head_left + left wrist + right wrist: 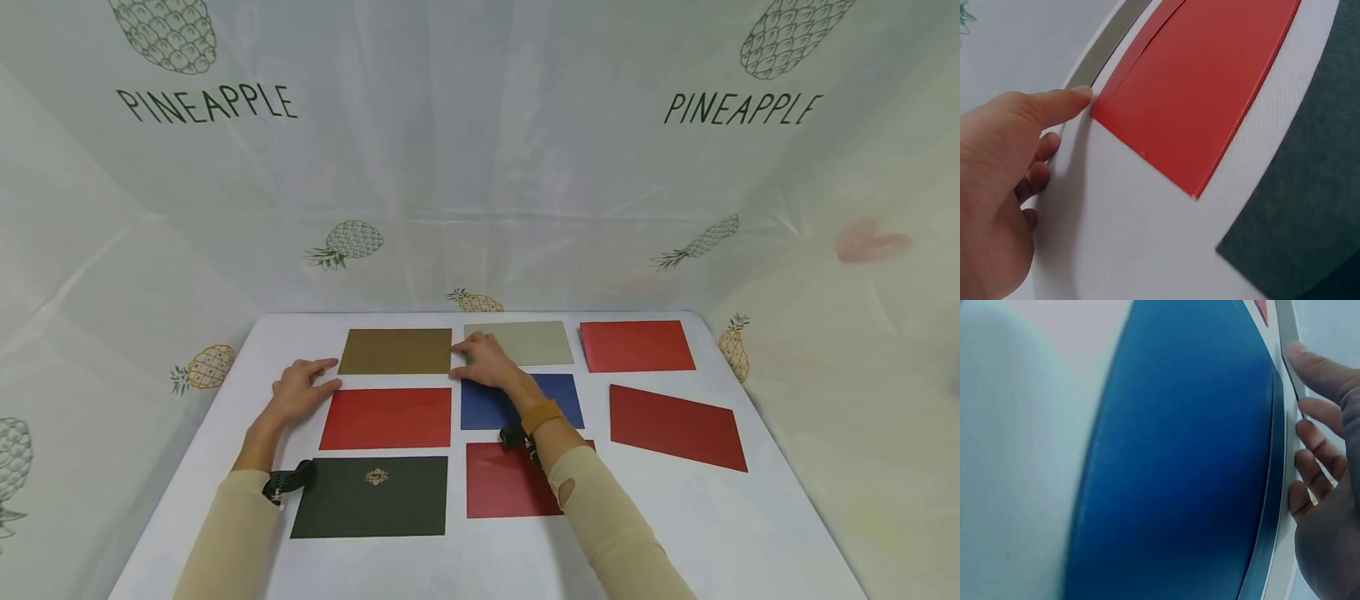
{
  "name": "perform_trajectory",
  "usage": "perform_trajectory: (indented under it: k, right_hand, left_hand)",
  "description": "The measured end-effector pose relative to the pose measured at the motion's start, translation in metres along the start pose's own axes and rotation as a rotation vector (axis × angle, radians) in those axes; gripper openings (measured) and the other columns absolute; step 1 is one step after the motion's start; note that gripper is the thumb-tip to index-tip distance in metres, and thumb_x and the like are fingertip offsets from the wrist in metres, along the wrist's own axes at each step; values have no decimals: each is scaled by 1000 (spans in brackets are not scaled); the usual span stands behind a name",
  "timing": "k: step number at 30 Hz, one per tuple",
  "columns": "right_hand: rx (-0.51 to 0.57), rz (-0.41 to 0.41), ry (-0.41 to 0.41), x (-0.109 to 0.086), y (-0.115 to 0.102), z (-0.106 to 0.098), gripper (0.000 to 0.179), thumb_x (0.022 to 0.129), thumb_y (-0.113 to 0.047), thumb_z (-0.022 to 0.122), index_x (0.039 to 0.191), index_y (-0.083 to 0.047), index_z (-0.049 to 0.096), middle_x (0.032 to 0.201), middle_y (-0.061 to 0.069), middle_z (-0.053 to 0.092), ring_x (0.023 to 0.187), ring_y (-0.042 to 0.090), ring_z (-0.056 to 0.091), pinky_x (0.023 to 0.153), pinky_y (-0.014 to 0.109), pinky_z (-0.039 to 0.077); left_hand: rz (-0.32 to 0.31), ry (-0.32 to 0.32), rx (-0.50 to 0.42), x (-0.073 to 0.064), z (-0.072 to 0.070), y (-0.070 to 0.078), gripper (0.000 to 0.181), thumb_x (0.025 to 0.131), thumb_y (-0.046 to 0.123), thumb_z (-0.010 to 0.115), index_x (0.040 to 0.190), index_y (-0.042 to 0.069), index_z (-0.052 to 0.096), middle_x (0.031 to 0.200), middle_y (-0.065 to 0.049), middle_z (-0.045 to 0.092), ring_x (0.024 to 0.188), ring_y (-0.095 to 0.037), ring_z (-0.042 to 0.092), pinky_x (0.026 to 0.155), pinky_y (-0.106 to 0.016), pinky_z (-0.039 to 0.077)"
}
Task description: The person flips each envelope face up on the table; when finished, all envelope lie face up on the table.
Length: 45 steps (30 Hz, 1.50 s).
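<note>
Left hand: the left hand [296,392] is released, fingers extended toward the left end of the olive-brown envelope [395,352], index tip at its short edge and thumb just off its near corner; whether they touch it cannot be told.
Dark green envelope: the dark green envelope [367,500] lies nearest the person on the left, a gold emblem [377,477] by its far edge, long axis left to right.
Bright red envelope: the bright red envelope [386,419] lies between the green and olive-brown ones, a flap line along its far side; its inside is hidden.
Olive-brown envelope: flat on the table [757,533] in the far row, between the two hands, long axis left to right, short ends facing the fingers.
Right hand: the right hand [487,360] is also released, fingers slightly bent, index and thumb tips at the olive-brown envelope's right edge.
Middle column: beige envelope [536,343] partly behind the hand, blue envelope [480,408] with a flap line, crimson envelope [502,483] partly under the forearm.
Right column: scarlet envelope [637,346] at the back; dark red envelope [675,427] slanting, right end nearer the person.
</note>
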State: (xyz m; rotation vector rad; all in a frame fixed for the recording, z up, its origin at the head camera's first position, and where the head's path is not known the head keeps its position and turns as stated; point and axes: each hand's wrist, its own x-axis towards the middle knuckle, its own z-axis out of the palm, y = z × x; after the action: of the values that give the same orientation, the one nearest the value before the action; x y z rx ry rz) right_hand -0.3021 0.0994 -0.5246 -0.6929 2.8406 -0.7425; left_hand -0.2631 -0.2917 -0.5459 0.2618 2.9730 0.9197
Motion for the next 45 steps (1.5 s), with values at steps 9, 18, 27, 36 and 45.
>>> perform_trajectory:
  k: [9, 18, 27, 36, 45]
  right_hand:
    - [11, 79, -4, -1, -1, 1, 52, 89, -38, 75, 136, -19, 65, 133, 9, 53, 122, 29, 44, 102, 44, 39]
    - [-5, 63, -42, 0, 0, 3, 56, 90, -35, 74, 141, -18, 61, 138, 9, 52, 127, 33, 41, 105, 50, 34]
    - [-29, 44, -37, -2, -3, 3, 52, 90, -34, 74, 138, -19, 63, 136, 8, 51, 127, 32, 40, 104, 49, 35]
    - [-59, 26, -28, -1, -8, 5, 46, 91, -41, 72, 132, -22, 67, 134, 6, 51, 126, 31, 40, 104, 50, 36]
    - [-53, 35, -2, 0, -7, 5, 56, 87, -51, 73, 133, -22, 64, 130, 8, 55, 122, 30, 44, 102, 49, 40]
  left_hand:
    - [-15, -10, 9, 1, 1, 8, 53, 95, 28, 69, 143, 10, 56, 125, -25, 54, 116, -48, 41, 84, -64, 26]
    - [-54, -12, -137, 1, 0, 7, 49, 100, 28, 63, 145, 12, 53, 134, -20, 58, 122, -44, 44, 92, -68, 18]
    - [-42, 109, -197, 1, 4, 6, 43, 96, 19, 68, 137, 8, 60, 120, -17, 70, 87, -19, 50, 83, -46, 28]
    - [30, 211, -141, 1, 7, 15, 42, 93, 17, 73, 133, 7, 63, 109, -18, 71, 87, -24, 58, 69, -31, 42]
    - [87, 281, -127, 3, 4, 18, 32, 94, 17, 73, 124, 7, 70, 107, -16, 73, 89, -26, 60, 67, -32, 40]
